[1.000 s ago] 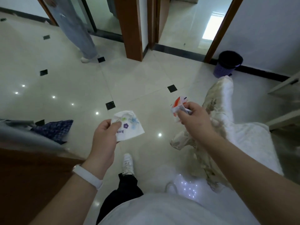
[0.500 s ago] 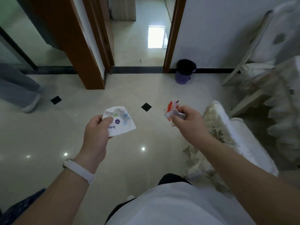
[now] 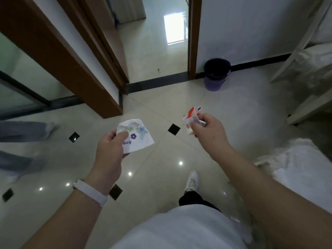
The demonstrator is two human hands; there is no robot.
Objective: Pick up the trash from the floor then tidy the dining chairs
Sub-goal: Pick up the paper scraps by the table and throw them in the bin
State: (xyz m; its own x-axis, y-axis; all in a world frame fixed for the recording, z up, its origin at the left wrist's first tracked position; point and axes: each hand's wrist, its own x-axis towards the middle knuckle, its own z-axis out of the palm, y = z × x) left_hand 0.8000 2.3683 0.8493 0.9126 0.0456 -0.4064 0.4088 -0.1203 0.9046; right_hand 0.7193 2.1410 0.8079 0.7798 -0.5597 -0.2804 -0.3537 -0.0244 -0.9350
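Observation:
My left hand point(image 3: 109, 151) grips a white flowered wrapper point(image 3: 137, 139) by its lower left corner, out in front of me above the tiled floor. My right hand point(image 3: 209, 131) pinches a crumpled red-and-white wrapper point(image 3: 191, 116) a little further ahead and to the right. A purple waste bin point(image 3: 215, 76) with a black liner stands against the white wall ahead, right of the doorway. A white cloth-covered dining chair point(image 3: 296, 166) shows at my right side.
A brown door frame point(image 3: 75, 69) and an open doorway lie ahead to the left. Another person's grey trouser legs point(image 3: 21, 130) stand at the far left. White furniture legs point(image 3: 305, 108) and draped cloth fill the right edge. My white shoe point(image 3: 192, 181) is on the floor.
The view has swung right and moved forward, so the waste bin and doorway are nearer. Both hands keep hold of their wrappers. The other person has shifted to the left edge.

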